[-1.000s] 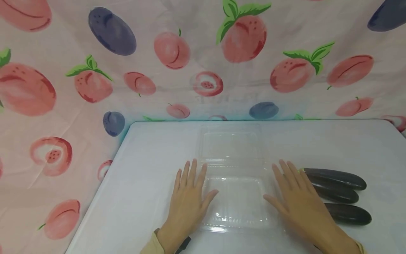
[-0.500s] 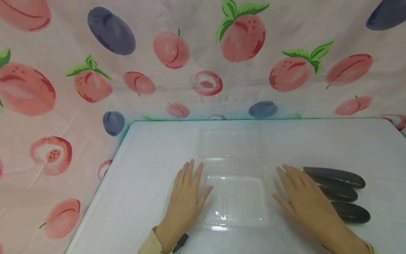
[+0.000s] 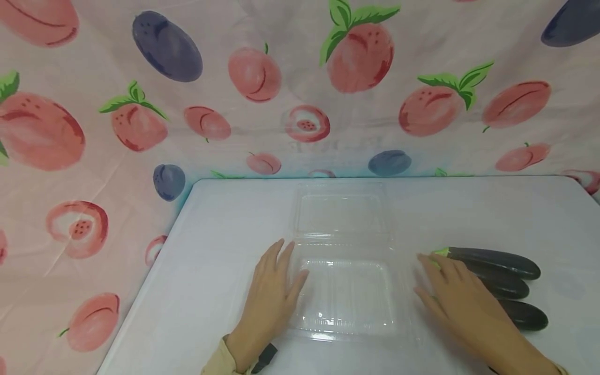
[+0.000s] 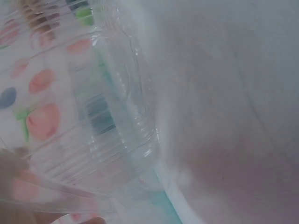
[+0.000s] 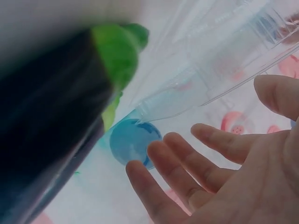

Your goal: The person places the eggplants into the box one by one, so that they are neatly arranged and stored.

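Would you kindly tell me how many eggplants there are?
3, right of the clear container: a far eggplant, a middle eggplant and a near eggplant, the last two partly hidden by the right hand.

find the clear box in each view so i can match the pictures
Head: the clear box lies open on the white table, in the lower half, just right of centre.
Left wrist: the clear box fills much of the left half, seen close.
Right wrist: the clear box runs slantwise through the upper right.
Shared landmark: the fruit-print cloth, in all three views.
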{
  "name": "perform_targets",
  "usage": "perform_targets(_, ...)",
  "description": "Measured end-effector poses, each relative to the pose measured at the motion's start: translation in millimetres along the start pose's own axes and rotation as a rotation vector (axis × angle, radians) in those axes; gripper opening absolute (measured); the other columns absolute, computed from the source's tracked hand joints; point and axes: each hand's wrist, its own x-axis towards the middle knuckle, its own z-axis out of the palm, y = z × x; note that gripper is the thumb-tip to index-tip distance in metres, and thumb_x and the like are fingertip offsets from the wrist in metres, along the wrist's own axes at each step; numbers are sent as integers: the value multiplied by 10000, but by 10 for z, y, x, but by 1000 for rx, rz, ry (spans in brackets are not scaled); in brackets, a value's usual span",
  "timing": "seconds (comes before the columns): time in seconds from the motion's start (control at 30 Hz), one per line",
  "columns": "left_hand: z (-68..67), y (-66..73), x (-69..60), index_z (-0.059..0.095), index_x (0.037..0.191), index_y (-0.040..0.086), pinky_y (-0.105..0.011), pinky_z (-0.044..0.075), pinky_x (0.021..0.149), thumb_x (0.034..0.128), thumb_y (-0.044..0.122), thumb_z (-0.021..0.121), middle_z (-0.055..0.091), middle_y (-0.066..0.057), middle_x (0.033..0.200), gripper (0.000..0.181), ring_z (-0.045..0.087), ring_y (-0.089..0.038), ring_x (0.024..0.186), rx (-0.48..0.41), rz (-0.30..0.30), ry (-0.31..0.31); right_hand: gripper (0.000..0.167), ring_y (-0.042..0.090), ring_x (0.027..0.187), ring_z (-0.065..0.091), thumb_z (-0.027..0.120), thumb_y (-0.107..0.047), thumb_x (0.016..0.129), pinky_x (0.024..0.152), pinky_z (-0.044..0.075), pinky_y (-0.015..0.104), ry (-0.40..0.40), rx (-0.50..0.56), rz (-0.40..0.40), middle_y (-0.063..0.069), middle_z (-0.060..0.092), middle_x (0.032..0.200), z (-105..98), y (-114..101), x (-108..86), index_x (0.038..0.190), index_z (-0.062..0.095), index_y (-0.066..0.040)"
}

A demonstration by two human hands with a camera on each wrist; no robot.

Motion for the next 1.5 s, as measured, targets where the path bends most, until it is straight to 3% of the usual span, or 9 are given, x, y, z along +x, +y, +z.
perform_targets(0.23, -11, -34, 1, 467, 1450, 103, -478, 386, 1118, 999, 372, 566, 451, -108, 1480, 534, 439, -297, 1366, -23, -15, 48, 600, 393, 1274, 421, 544, -434, 990, 1061, 341, 607, 18, 15, -24, 195, 474, 1368, 33, 88, -61, 1438, 419, -55)
perform_targets(0.47, -14, -58, 3, 469, 1441, 82, -465, 416, 1096, 992, 332, 589, 484, -113, 1447, 528, 477, -288, 1336, -40, -5, 57, 587, 360, 1236, 463, 526, -460, 997, 1037, 378, 596, -31, -1, -43, 176, 506, 1336, 73, 189, -119, 1413, 449, -53)
perform_targets(0.67, 7, -91, 5, 472, 1430, 74, -451, 432, 1086, 983, 323, 607, 508, -108, 1419, 529, 504, -276, 1313, -64, -19, 55, 496, 322, 1169, 509, 615, -393, 960, 939, 454, 562, 61, 4, -112, 143, 555, 1228, 118, 270, -167, 1306, 520, -51)
perform_targets(0.73, 14, -104, 7, 472, 1429, 75, -443, 425, 1095, 983, 322, 608, 512, -103, 1416, 527, 502, -270, 1319, -76, -26, 50, 490, 320, 1163, 519, 625, -396, 954, 926, 466, 561, 61, -2, -115, 139, 565, 1218, 127, 286, -179, 1290, 533, -52)
perform_targets(0.97, 22, -123, 20, 462, 1434, 90, -438, 443, 1081, 984, 328, 604, 519, -87, 1408, 528, 522, -257, 1305, -134, -82, 17, 564, 324, 1169, 542, 589, -490, 957, 966, 463, 593, -81, -28, -42, 104, 585, 1256, 131, 312, -185, 1333, 547, -72)
perform_targets(1.17, 35, -125, 19, 428, 1455, 107, -464, 487, 1024, 990, 302, 594, 533, -90, 1374, 532, 567, -264, 1246, -188, -138, -26, 531, 310, 1133, 566, 643, -469, 926, 948, 476, 590, -86, -48, -68, 78, 606, 1220, 146, 353, -193, 1299, 583, -97)
perform_targets(1.5, 47, -141, 8, 396, 1475, 122, -461, 496, 1011, 995, 221, 572, 534, -65, 1386, 521, 567, -250, 1243, -254, -159, -68, 474, 275, 1090, 583, 759, -327, 851, 907, 516, 539, -56, -82, -137, 67, 610, 1171, 178, 417, -206, 1245, 609, -110)
